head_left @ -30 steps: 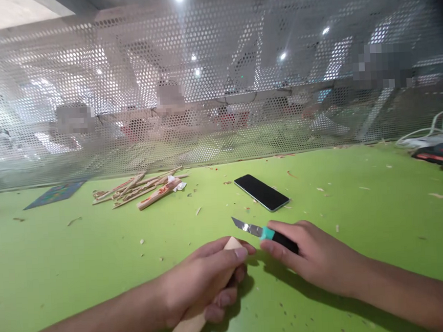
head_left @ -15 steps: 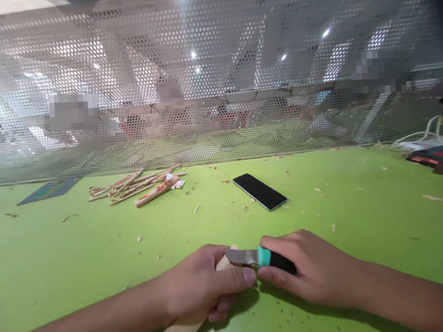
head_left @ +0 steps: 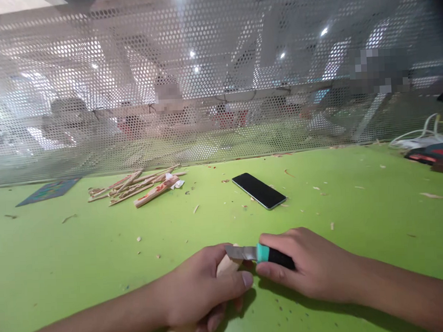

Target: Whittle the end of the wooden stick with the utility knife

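My left hand (head_left: 208,289) is wrapped round a pale wooden stick (head_left: 228,266), whose far end shows between thumb and forefinger and whose near end comes out below the palm. In my right hand (head_left: 303,267) is a carving knife with a black and teal handle (head_left: 273,256). Its flat metal blade (head_left: 242,252) points left and lies over the far end of the stick. The exact contact of the edge with the wood is hard to make out.
A black phone (head_left: 259,190) lies beyond my hands on the green table (head_left: 101,269). Thin wooden sticks (head_left: 134,184) and a dark card (head_left: 48,191) are at the back left. A perforated screen (head_left: 220,132) borders the far edge; cables (head_left: 425,132) lie right. Shavings are scattered.
The knife blade has shifted very slightly up on the stick's end. The fingers of my left hand have moved a little lower under the stick.
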